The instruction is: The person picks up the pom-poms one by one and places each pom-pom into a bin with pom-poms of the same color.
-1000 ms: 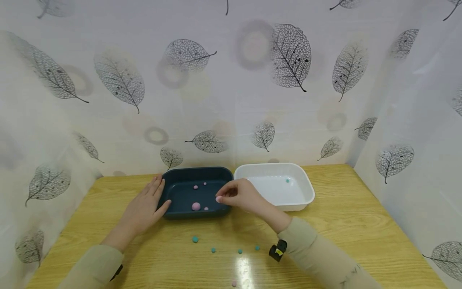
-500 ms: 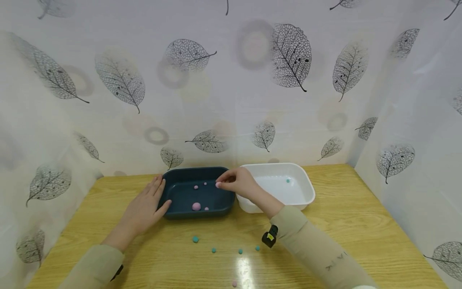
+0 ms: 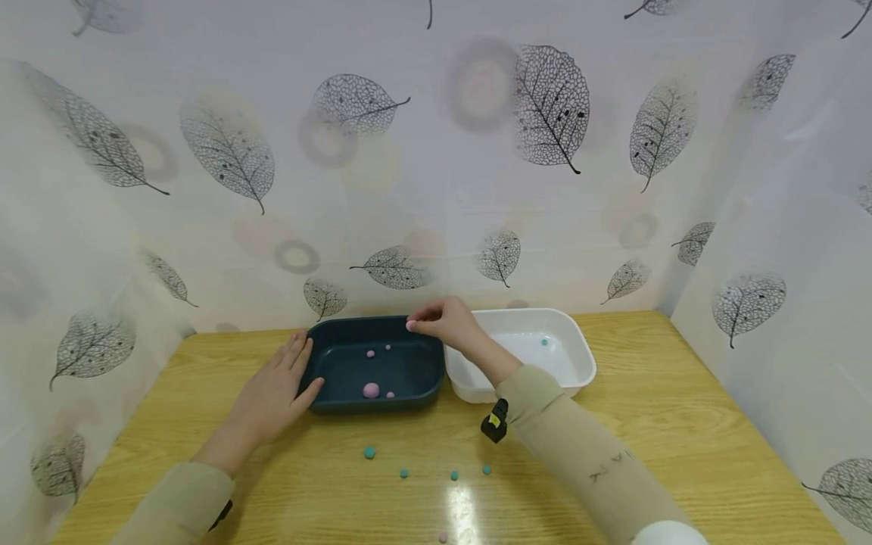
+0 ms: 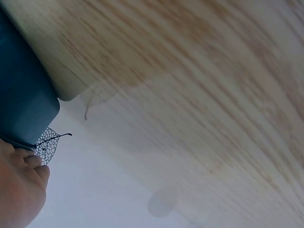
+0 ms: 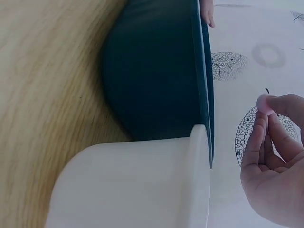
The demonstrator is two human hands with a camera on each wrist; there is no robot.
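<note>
My right hand (image 3: 450, 324) pinches a small pink ball (image 5: 264, 103) between thumb and fingertips, above the far right part of the dark blue-green tray (image 3: 409, 375). My left hand (image 3: 272, 393) rests against that tray's left side, its fingers fairly straight and thumb over the near-left rim; the left wrist view catches only part of it. Inside the dark tray lie a larger pink ball (image 3: 371, 390) and several smaller pink ones. To its right, a white tray (image 3: 568, 363) holds one tiny teal ball (image 3: 544, 342); my right wrist covers some of this tray.
On the wooden table (image 3: 272, 492), several teal balls, one of them a larger teal ball (image 3: 369, 453), lie in front of the trays. Close to the near edge is a pink ball (image 3: 443, 537). A leaf-patterned curtain (image 3: 436, 174) stands behind and on both sides.
My right hand has moved away from me, from the dark tray's near right to its far right side, still pinching the pink ball. The left hand has stayed in place.
</note>
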